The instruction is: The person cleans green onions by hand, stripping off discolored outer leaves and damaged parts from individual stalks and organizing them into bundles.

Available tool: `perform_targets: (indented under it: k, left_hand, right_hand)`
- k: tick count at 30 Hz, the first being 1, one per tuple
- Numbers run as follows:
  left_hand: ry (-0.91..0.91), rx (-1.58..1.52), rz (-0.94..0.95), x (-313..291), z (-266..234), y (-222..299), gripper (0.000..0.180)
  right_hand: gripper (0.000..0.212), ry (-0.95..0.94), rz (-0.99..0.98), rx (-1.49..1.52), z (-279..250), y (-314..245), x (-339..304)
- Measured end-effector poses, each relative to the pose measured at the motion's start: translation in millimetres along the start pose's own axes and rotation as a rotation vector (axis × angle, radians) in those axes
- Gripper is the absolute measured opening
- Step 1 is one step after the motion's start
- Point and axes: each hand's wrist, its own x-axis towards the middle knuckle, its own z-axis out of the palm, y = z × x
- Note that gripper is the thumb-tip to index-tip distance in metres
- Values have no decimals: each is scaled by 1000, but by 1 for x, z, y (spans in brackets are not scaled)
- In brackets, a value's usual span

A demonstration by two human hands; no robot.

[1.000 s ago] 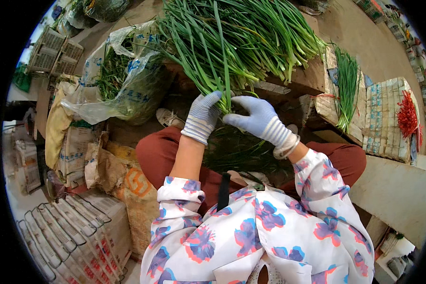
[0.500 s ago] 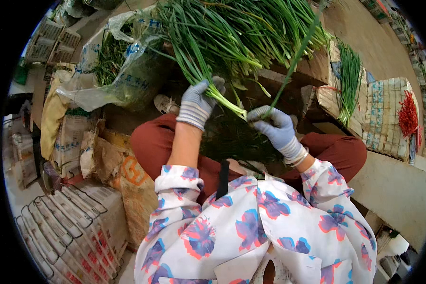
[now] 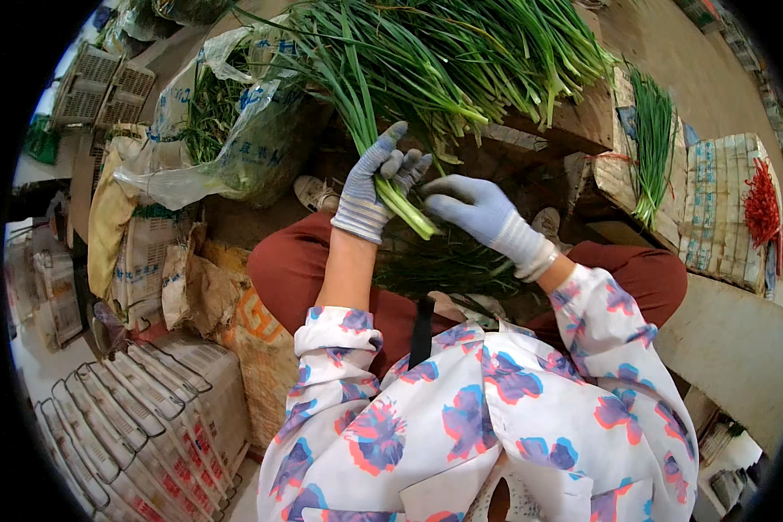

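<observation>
My left hand (image 3: 365, 193), in a pale blue glove with striped cuff, is wrapped round a small bunch of Chinese chives (image 3: 408, 214). The pale cut ends point down toward my right, and the green leaves rise away from me. My gloved right hand (image 3: 489, 217) hovers just right of these ends, its fingers stretched toward them, with nothing visible in it. Beyond both hands lies a big heap of chives (image 3: 496, 61) on a low wooden surface (image 3: 583, 123).
Left stands a clear plastic bag (image 3: 270, 143) with loose greens. At the right, a tied chive bundle (image 3: 651, 148) lies near a bunch of red ties (image 3: 761, 204) on a stack of white packages (image 3: 713, 209). Folded crates (image 3: 139, 426) stand at lower left. Trimmings (image 3: 452, 270) litter the floor between my legs.
The long green leaf that was in my right hand is gone from it. My right hand has shifted slightly left, its fingers now straighter. My left hand still grips the bunch, fingers turned more upward.
</observation>
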Motion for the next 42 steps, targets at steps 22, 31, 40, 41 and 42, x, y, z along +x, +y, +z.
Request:
perform_targets:
  k: [22, 31, 40, 41, 42]
  left_hand:
    - [-123, 98, 78, -28, 49, 20, 39]
    - [504, 172, -33, 9, 23, -2, 35]
    - [405, 448, 24, -2, 12, -10, 33]
    - [436, 490, 15, -1, 4, -10, 33]
    - [454, 544, 16, 0, 2, -8, 32]
  right_hand:
    - [40, 192, -429, -1072, -56, 13, -12]
    - [21, 245, -292, -1323, -57, -37, 25]
    - [34, -238, 201, 116, -22, 15, 20]
    - [30, -126, 249, 476, -12, 19, 20]
    - [29, -54, 252, 438, -6, 19, 23]
